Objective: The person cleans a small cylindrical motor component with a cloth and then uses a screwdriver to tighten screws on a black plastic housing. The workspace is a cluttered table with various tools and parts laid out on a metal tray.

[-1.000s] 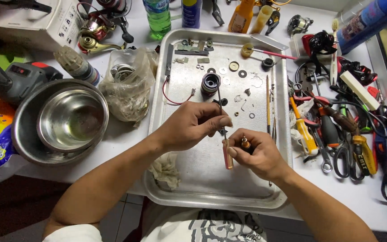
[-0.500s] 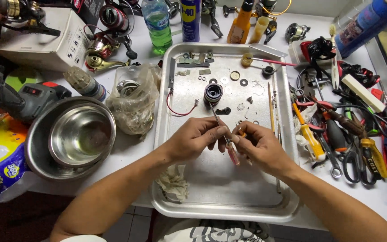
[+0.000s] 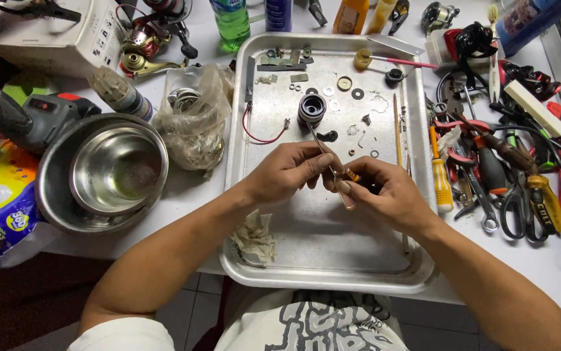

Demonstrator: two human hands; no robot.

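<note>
Carefully: your left hand (image 3: 290, 170) pinches a thin screwdriver (image 3: 324, 153), your right hand (image 3: 384, 192) grips a tiny part (image 3: 352, 175); slipping could fling it among tray (image 3: 322, 260) clutter.

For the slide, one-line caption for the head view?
Both hands, left hand and right hand, work a thin tool on a small part over a metal tray of washers.

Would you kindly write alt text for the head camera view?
Over a metal tray of small parts, the left hand holds a thin screwdriver to a small part pinched in the right hand. Steel bowls sit left, hand tools right.
</note>
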